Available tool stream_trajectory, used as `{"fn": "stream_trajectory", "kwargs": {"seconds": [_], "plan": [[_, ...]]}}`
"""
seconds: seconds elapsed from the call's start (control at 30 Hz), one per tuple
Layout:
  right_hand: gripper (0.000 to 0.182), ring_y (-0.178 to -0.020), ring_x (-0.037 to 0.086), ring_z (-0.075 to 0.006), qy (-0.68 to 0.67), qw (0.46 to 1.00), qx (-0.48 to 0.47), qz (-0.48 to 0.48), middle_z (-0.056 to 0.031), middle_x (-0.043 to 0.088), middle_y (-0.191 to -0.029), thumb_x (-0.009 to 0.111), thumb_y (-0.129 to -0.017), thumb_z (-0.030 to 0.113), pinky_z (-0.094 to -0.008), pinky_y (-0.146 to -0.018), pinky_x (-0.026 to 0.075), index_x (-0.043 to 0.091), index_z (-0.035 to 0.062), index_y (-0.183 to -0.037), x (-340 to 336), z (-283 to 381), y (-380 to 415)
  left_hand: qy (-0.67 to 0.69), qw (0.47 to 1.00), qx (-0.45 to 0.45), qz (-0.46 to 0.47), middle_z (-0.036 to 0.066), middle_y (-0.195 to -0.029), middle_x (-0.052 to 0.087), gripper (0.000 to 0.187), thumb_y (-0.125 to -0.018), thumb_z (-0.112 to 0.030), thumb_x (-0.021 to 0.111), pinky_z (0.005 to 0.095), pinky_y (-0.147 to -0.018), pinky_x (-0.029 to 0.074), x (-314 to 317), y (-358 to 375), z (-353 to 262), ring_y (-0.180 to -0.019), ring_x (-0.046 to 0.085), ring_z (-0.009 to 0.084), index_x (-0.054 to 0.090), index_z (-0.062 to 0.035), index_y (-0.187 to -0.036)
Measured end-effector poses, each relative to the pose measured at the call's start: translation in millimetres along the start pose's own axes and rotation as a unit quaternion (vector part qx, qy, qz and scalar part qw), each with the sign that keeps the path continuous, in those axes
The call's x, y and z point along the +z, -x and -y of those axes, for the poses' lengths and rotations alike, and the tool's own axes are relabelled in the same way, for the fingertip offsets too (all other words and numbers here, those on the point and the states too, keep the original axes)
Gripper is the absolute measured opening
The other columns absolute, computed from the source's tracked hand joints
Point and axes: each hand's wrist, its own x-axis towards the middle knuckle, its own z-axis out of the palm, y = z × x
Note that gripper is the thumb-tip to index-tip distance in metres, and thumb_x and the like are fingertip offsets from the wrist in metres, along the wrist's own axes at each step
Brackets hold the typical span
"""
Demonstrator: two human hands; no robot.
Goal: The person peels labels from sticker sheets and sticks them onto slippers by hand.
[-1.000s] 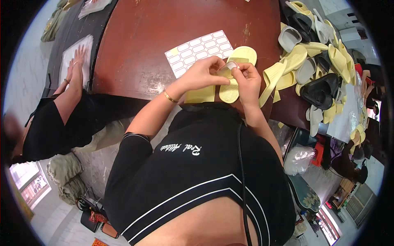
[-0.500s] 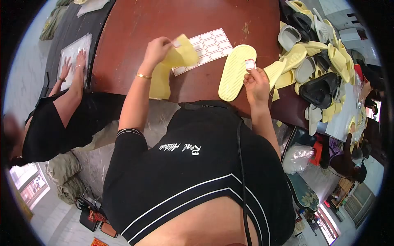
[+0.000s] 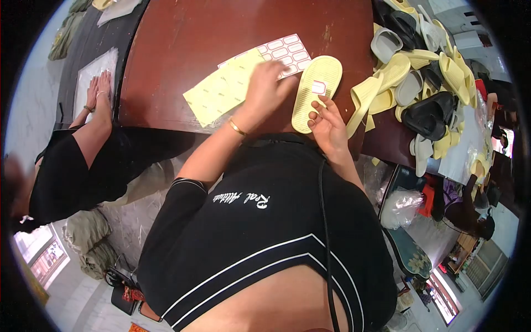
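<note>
A small white label with a red border point(image 3: 318, 88) lies over the ribbed face of a pale yellow slipper point(image 3: 306, 113). My right hand point(image 3: 332, 126) has its fingers partly curled, with the fingertips at the label's lower edge. My left hand point(image 3: 266, 91), slightly blurred, hovers left of the slipper with thumb and fingers apart. Beneath it lies a flat yellow backing sheet point(image 3: 215, 94) with faint print. That sheet overlaps a white sheet of red-bordered labels point(image 3: 290, 51), part of which is hidden by my left hand.
Yellow, grey and black slippers point(image 3: 428, 119) are heaped along the right of the reddish-brown table point(image 3: 249, 22). At the left, another person's hands point(image 3: 99, 91) press on a clear plastic bag point(image 3: 83, 83). More people sit at the far right.
My left hand has let the yellow sheet down onto the table and moved right, towards the slipper. The right hand has carried the label left over the slipper.
</note>
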Motion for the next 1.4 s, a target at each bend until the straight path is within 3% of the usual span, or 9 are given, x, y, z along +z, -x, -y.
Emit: {"fn": "stream_trajectory", "kwargs": {"seconds": [0.07,0.23,0.3,0.43,0.53,0.87,1.07,1.13,1.4], "plan": [[0.034,-0.086,0.055,-0.0159,0.001,1.0,0.005,0.008,-0.0072,0.057,-0.109,0.051,-0.093,0.01,-0.0291,-0.074,0.046,0.047,0.0098,-0.126,2,-5,2,0.165,0.975,-0.079,0.125,0.01,-0.086,0.066,0.022,-0.085,-0.017,0.065,0.0319,-0.076,0.049,9,10,-14,-0.081,0.062,0.0205,0.064,0.0011,-0.098],[0.035,-0.086,0.056,-0.0147,0.029,0.998,0.018,0.043,-0.0066,0.057,-0.11,0.049,-0.093,0.009,-0.0278,-0.074,0.045,0.047,0.0074,-0.128,2,-8,4,0.349,0.911,-0.193,0.106,0.009,-0.078,0.067,0.03,-0.082,-0.027,0.068,0.0311,-0.065,0.049,49,26,7,-0.071,0.063,0.0157,0.067,0.0024,-0.088],[0.033,-0.083,0.056,-0.0117,0.15,0.989,0.018,-0.002,-0.0063,0.058,-0.106,0.052,-0.092,0.008,-0.0245,-0.073,0.045,0.051,0.004,-0.125,6,-5,7,0.354,0.892,-0.239,0.147,0.003,-0.082,0.062,0.018,-0.088,-0.016,0.063,0.023,-0.067,0.045,39,24,2,-0.074,0.053,0.0065,0.064,0.0019,-0.09],[0.031,-0.078,0.057,-0.0094,0.42,0.898,-0.097,-0.085,-0.0063,0.062,-0.101,0.06,-0.087,0.008,-0.023,-0.069,0.047,0.057,-0.0001,-0.117,-18,-12,2,0.171,0.958,-0.176,0.145,0.009,-0.078,0.062,0.018,-0.085,-0.016,0.063,0.0287,-0.065,0.046,26,23,-1,-0.071,0.057,0.0134,0.063,0.0013,-0.084],[0.028,-0.074,0.058,-0.0085,0.438,0.884,-0.121,-0.111,-0.0067,0.065,-0.092,0.064,-0.084,0.01,-0.0228,-0.065,0.048,0.06,-0.0027,-0.109,-18,-11,7,0.059,0.966,0.036,0.248,0.021,-0.078,0.06,0.017,-0.077,-0.014,0.061,0.0423,-0.068,0.047,32,28,6,-0.076,0.058,0.0375,0.061,0.0026,-0.081],[0.018,-0.063,0.06,-0.0105,0.547,0.824,-0.032,-0.143,-0.0068,0.066,-0.069,0.067,-0.08,0.014,-0.0257,-0.061,0.047,0.066,-0.0032,-0.086,-55,-28,1,0.048,0.944,-0.015,0.325,0.018,-0.083,0.064,0.02,-0.076,-0.018,0.062,0.0426,-0.076,0.049,60,42,21,-0.083,0.062,0.0346,0.065,-0.0001,-0.084],[0.023,-0.057,0.057,-0.0119,0.554,0.816,0.065,-0.153,-0.0075,0.065,-0.068,0.063,-0.081,0.017,-0.0256,-0.056,0.045,0.068,-0.0038,-0.088,-55,-25,-2,0.081,0.974,-0.105,0.184,0.02,-0.097,0.061,0.032,-0.079,-0.013,0.064,0.0366,-0.076,0.053,76,54,37,-0.085,0.063,0.0306,0.061,0.0025,-0.106],[0.022,-0.05,0.05,-0.0097,0.438,0.877,0.096,-0.174,-0.005,0.061,-0.062,0.062,-0.082,0.017,-0.0239,-0.047,0.039,0.067,-0.0045,-0.085,-47,-24,-1,0.057,0.985,-0.094,0.129,0.018,-0.1,0.06,0.031,-0.079,-0.013,0.065,0.0367,-0.078,0.051,77,59,36,-0.09,0.062,0.0313,0.061,0.0004,-0.107],[0.024,-0.04,0.037,-0.006,0.343,0.913,0.124,-0.182,0.0001,0.049,-0.055,0.059,-0.087,0.018,-0.0231,-0.036,0.024,0.06,-0.001,-0.072,-51,-24,-5,0.014,0.984,0.069,0.163,0.012,-0.098,0.06,0.024,-0.079,-0.01,0.063,0.0389,-0.081,0.049,68,60,27,-0.093,0.059,0.0307,0.066,-0.0062,-0.103]]}}
